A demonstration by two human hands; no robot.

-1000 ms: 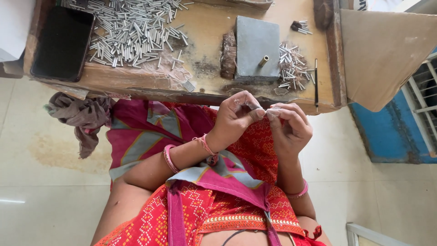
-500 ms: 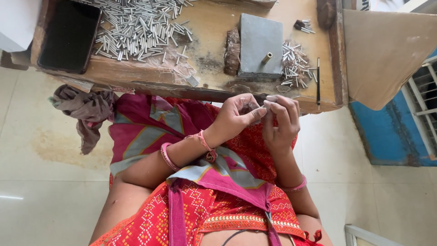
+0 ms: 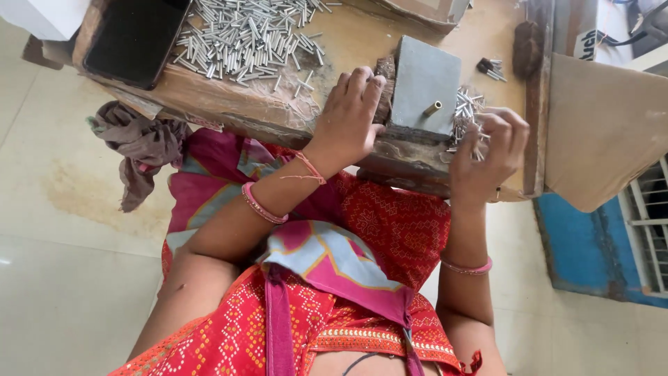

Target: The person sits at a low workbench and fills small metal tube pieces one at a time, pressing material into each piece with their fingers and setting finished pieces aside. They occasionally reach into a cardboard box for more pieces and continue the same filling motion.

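Observation:
My left hand (image 3: 348, 115) lies on the front edge of the wooden table (image 3: 229, 94), fingers spread, and holds nothing that I can see. Its fingertips reach a brown lump beside the grey block (image 3: 424, 80), which carries a short brass peg (image 3: 433, 108). On the other side of the block, my right hand (image 3: 487, 150) curls over a small heap of metal pins (image 3: 462, 111). Its fingertips touch the pins but are hidden, so a grip is not visible. Both wrists wear pink bangles.
A large heap of metal pins (image 3: 243, 35) covers the table's far left, next to a flat black object (image 3: 136, 38). A brown rag (image 3: 139, 146) hangs off the table edge. A cardboard sheet (image 3: 598, 132) stands on the right, with a barred window (image 3: 650, 230) beyond.
Both hands were pinched together over my lap. They have parted and moved up to the table, the left beside the grey block and the right onto the small heap of pins.

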